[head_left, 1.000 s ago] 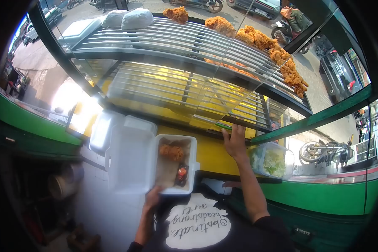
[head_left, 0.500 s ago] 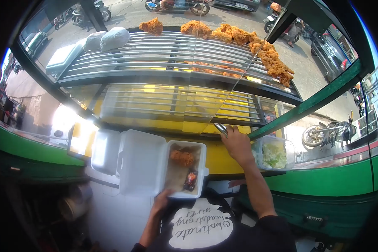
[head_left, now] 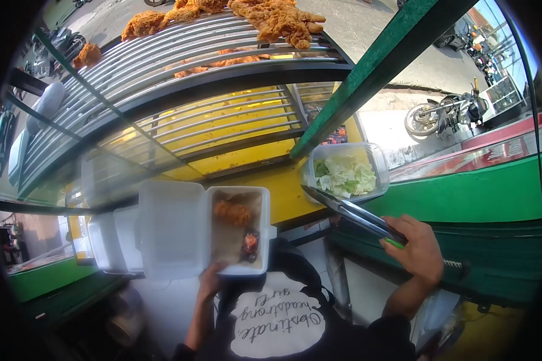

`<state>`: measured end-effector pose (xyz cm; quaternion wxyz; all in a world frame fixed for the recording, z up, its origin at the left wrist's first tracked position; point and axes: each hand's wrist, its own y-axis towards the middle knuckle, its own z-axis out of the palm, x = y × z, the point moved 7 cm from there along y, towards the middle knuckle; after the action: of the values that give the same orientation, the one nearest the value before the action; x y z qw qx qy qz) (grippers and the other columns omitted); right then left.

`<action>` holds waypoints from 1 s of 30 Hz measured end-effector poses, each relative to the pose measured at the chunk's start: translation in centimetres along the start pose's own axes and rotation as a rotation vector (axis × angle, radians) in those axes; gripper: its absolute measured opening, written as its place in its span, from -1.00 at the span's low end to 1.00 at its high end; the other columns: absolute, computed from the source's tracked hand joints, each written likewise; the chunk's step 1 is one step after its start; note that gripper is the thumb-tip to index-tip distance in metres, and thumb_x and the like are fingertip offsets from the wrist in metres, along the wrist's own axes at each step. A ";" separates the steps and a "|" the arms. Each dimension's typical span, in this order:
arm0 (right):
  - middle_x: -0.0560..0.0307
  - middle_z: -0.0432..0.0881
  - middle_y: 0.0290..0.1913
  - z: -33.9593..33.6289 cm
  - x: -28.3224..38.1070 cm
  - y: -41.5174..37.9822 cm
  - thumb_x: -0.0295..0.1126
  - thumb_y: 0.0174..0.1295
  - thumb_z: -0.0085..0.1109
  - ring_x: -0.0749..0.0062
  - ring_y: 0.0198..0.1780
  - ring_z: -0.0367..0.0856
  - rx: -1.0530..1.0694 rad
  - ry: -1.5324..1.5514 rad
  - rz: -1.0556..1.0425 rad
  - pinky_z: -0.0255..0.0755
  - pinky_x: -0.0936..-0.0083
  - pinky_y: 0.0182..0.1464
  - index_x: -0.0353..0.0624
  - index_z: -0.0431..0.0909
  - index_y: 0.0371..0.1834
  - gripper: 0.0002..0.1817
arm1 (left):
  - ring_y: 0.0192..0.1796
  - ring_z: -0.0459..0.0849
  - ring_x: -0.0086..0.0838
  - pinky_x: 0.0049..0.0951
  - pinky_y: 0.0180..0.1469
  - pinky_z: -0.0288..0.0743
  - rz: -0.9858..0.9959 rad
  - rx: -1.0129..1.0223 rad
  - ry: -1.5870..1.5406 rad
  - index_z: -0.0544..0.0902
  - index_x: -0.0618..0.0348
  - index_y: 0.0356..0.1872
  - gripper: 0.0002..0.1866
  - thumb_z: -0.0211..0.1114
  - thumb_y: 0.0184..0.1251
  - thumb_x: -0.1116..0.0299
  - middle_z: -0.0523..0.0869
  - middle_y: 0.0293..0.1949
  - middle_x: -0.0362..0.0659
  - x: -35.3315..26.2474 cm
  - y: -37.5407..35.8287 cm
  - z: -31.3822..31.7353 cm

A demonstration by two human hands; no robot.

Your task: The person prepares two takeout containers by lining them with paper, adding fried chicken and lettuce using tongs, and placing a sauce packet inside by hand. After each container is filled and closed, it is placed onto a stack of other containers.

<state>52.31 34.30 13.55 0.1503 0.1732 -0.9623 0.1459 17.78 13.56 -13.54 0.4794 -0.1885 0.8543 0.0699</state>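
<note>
My left hand point(head_left: 209, 280) grips the near edge of an open white foam food box point(head_left: 267, 207). Inside, on brown paper point(head_left: 227, 236), lie a piece of fried chicken point(head_left: 232, 212) and a small dark sachet point(head_left: 250, 245) with red on it. The box's lid point(head_left: 172, 231) is folded back to the left. Metal tongs point(head_left: 364, 218) with a bit of green at the handle are wrapped in my right hand point(head_left: 417, 248). Their tips reach the near left rim of a clear plastic tub point(head_left: 382, 174) holding shredded lettuce point(head_left: 347, 173).
Behind glass, a slatted rack point(head_left: 193, 54) carries pieces of fried chicken point(head_left: 277, 24). A green post point(head_left: 379, 78) slants up beside the lettuce tub. More foam boxes point(head_left: 111, 240) stand at left on the yellow counter point(head_left: 289, 203). A motorcycle point(head_left: 445, 114) is parked outside.
My right hand has moved with the tongs from beside the rack to the lettuce tub. The view has turned to the right. My left hand still grips the foam box.
</note>
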 end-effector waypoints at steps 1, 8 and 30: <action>-0.01 0.60 -0.29 -1.2 -0.6 -0.3 -0.38 -0.04 0.38 0.02 -0.31 0.61 -0.066 -0.020 0.058 0.49 0.25 -0.25 -0.10 0.63 -0.01 -0.56 | -0.32 0.71 -0.38 -0.44 -0.18 0.54 -0.002 0.005 0.005 0.71 0.18 -0.37 -0.96 0.39 0.18 0.55 0.71 -0.45 -0.05 -0.1 -0.1 0.2; -0.04 0.63 -0.27 -3.2 -4.5 3.6 -0.27 -0.11 0.45 0.02 -0.23 0.65 -0.039 -0.319 0.195 0.51 0.20 -0.15 -0.16 0.64 0.01 -0.47 | -0.35 0.70 -0.36 -0.41 -0.18 0.54 -0.048 -0.007 -0.133 0.69 0.18 -0.39 -0.94 0.39 0.17 0.58 0.71 -0.47 -0.06 -1.2 -0.1 3.1; -0.08 0.71 -0.35 0.1 -6.4 11.2 -0.17 0.04 0.33 0.04 -0.25 0.71 0.197 -0.450 0.067 0.58 0.26 -0.10 0.03 0.73 -0.08 -0.65 | -0.05 0.64 -0.37 -0.41 0.05 0.48 -0.300 0.115 -0.042 0.69 0.33 -0.19 -0.83 0.20 0.35 0.46 0.72 -0.18 -0.06 -2.7 -0.9 6.1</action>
<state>53.80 46.20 8.67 -0.0902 0.1830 -0.9579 0.2020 24.20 15.24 -14.45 0.5120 -0.2846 0.8090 -0.0476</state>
